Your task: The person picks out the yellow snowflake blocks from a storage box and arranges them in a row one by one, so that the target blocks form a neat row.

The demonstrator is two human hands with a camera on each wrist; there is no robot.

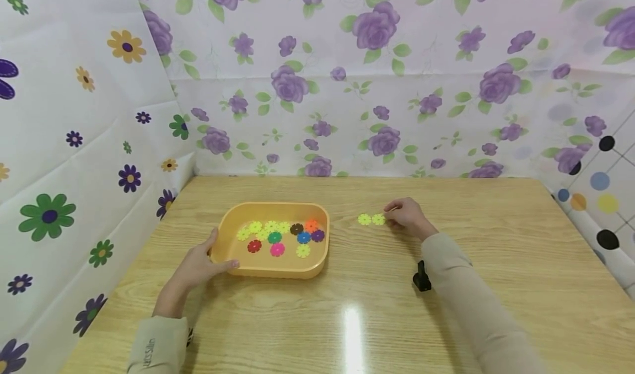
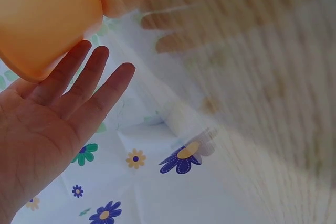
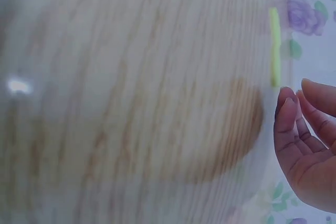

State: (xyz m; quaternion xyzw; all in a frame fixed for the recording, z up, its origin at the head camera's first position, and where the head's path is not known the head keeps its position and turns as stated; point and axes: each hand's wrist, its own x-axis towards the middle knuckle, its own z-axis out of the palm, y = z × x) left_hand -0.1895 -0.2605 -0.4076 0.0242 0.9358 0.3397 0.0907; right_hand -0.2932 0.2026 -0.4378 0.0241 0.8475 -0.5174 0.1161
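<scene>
My left hand (image 1: 195,261) holds the near left corner of a yellow-orange plastic basin (image 1: 278,273), thumb along the front and fingers at the left side. In the left wrist view several fingers (image 2: 89,85) stretch out against the basin's outer wall (image 2: 47,19). Inside lie several flower-shaped plastic discs, among them a pink disc (image 1: 277,249), a red disc (image 1: 254,246) and a blue disc (image 1: 303,237). Two yellow-green flower discs (image 1: 364,220) lie side by side right of the basin. My right hand (image 1: 408,216) has its fingertips right at their right end, with a gap between thumb and fingers in the right wrist view.
A small black stand-like object (image 1: 421,277) shows beside the right forearm. The wooden table (image 1: 377,313) meets a flowered cloth wall (image 1: 347,115) at the back, with another patterned sheet (image 1: 74,198) along the left.
</scene>
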